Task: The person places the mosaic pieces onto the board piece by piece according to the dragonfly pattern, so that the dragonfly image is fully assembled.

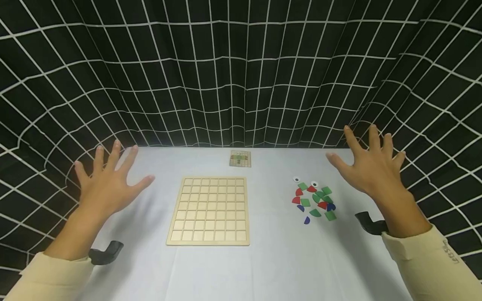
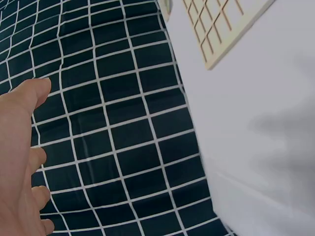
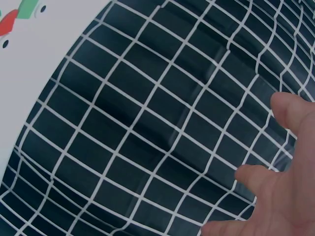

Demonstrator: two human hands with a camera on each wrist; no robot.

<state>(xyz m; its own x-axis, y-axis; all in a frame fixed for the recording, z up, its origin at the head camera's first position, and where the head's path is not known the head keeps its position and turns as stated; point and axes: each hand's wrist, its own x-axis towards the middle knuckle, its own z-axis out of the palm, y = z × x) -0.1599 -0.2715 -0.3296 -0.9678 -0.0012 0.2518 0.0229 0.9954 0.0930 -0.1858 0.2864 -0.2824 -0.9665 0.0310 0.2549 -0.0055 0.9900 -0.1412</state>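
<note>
My left hand [image 1: 107, 186] is spread above the table's left side, fingers apart and holding nothing. On the right, my right hand [image 1: 373, 171] is likewise spread in the air with nothing in it. Between them lies a pale wooden grid board [image 1: 208, 211] with square recesses, all bare. Nearer the right hand is a loose scatter of flat pieces: green squares [image 1: 305, 202], red quarter-rounds [image 1: 296, 200], blue half-rounds [image 1: 306, 220], green quarter-rounds [image 1: 315, 213] and two white eye discs [image 1: 314, 184]. The left wrist view catches a corner of the board [image 2: 224, 44].
A small printed card [image 1: 240, 159] showing a coloured pattern on a grid lies near the back edge of the white-covered table [image 1: 211, 271]. Black curtain with white grid lines [image 1: 241, 75] surrounds the table at the back and sides. Dark curved mounts [image 1: 107, 253] sit at both wrists.
</note>
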